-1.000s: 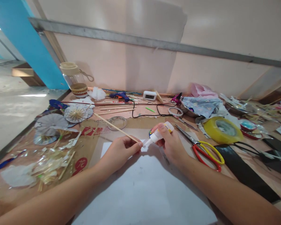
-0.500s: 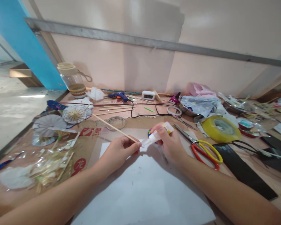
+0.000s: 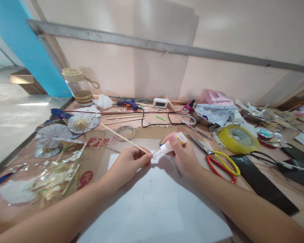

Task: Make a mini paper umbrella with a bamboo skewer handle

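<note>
My left hand [image 3: 131,163] pinches a thin wooden stick [image 3: 124,137] near its lower right end; the stick slants up to the left. Closed around a small white glue bottle [image 3: 171,144], my right hand [image 3: 186,155] tilts it so the nozzle points down and left. The nozzle tip meets or nearly touches the stick's end at my left fingertips; which of the two I cannot tell. Beneath both hands lies a white sheet of paper [image 3: 159,202]. Part of a small round colourful item shows behind the bottle, mostly hidden by my right fingers.
Scissors [image 3: 212,155] with red and yellow handles and a yellow tape roll [image 3: 239,139] lie to the right. Pleated paper fans [image 3: 83,123] sit at left. Along the back stand a glue gun [image 3: 128,104], a small digital clock [image 3: 160,103] and a bottle [image 3: 77,87].
Almost nothing differs. The glue bottle and my right hand have shifted very slightly, and the stick stays in my left hand.
</note>
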The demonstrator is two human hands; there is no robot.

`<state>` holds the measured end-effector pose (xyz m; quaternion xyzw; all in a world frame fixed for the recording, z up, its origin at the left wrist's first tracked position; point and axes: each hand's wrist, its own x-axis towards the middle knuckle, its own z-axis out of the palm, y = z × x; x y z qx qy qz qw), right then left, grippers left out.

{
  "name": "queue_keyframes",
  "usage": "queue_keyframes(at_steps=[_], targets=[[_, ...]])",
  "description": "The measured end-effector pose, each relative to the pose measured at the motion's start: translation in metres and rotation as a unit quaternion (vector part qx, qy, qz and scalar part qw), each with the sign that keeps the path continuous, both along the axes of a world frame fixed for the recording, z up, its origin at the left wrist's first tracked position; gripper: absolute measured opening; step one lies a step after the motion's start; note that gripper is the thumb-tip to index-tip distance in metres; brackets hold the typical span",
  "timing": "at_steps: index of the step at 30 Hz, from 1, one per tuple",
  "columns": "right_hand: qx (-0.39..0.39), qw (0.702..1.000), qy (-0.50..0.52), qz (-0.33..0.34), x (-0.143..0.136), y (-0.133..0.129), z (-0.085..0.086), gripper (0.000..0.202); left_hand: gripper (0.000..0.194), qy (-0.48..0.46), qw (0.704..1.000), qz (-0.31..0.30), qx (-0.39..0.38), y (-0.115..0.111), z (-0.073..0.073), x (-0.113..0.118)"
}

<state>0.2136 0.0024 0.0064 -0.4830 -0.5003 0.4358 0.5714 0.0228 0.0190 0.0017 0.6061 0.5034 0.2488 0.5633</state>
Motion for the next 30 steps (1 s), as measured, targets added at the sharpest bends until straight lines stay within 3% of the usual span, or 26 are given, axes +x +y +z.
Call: queue_keyframes(at_steps=[11, 18, 30], targets=[[0.000, 0.999, 0.030, 0.013, -0.001, 0.001, -0.001, 0.047, 0.036, -0.001, 1.000, 0.012, -0.005, -0.001, 0.003, 0.001], [0.027, 1.000, 0.002, -0.005, -0.001, -0.003, -0.001, 0.044, 0.032, -0.002, 1.000, 0.025, -0.008, -0.001, 0.012, 0.003], [0.058, 0.998, -0.020, -0.007, 0.000, -0.006, 0.000, 0.040, 0.032, -0.003, 0.999, 0.032, -0.015, -0.004, 0.012, 0.005]])
